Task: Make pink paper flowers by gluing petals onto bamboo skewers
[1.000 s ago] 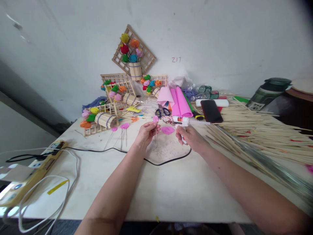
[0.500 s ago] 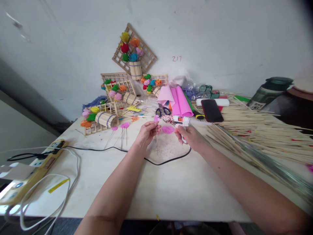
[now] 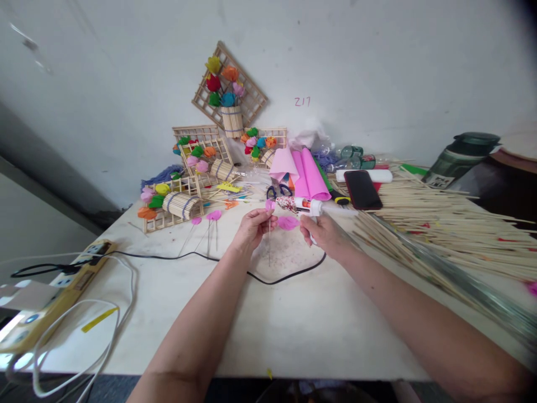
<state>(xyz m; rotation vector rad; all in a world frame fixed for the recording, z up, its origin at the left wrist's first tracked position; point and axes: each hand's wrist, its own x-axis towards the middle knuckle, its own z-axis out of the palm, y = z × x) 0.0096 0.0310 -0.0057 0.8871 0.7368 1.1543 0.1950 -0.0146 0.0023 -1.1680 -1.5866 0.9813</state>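
My left hand (image 3: 255, 226) pinches the thin stem of a pink paper flower (image 3: 270, 205), whose stem hangs down below the fingers. My right hand (image 3: 321, 232) is closed round the handle of a white hot glue gun (image 3: 308, 206). The gun's speckled nozzle end points left and is right beside the flower; whether it touches cannot be made out. Between the two hands, loose pink petals (image 3: 288, 223) lie on the table. To the left of my left hand are several pink petals on thin stems (image 3: 213, 215).
A black cord (image 3: 272, 282) loops across the table towards a yellow power strip (image 3: 79, 280). Behind the hands are scissors (image 3: 279, 191), pink crepe paper (image 3: 310, 179) and lattice frames with paper flowers (image 3: 180, 204). A phone (image 3: 363, 189), many sticks (image 3: 453, 224) and a dark bottle (image 3: 464, 159) stand or lie at right.
The glue gun and my right hand have shifted slightly left, with the nozzle closer to the flower. My left hand stays nearly in place, still holding the stem.
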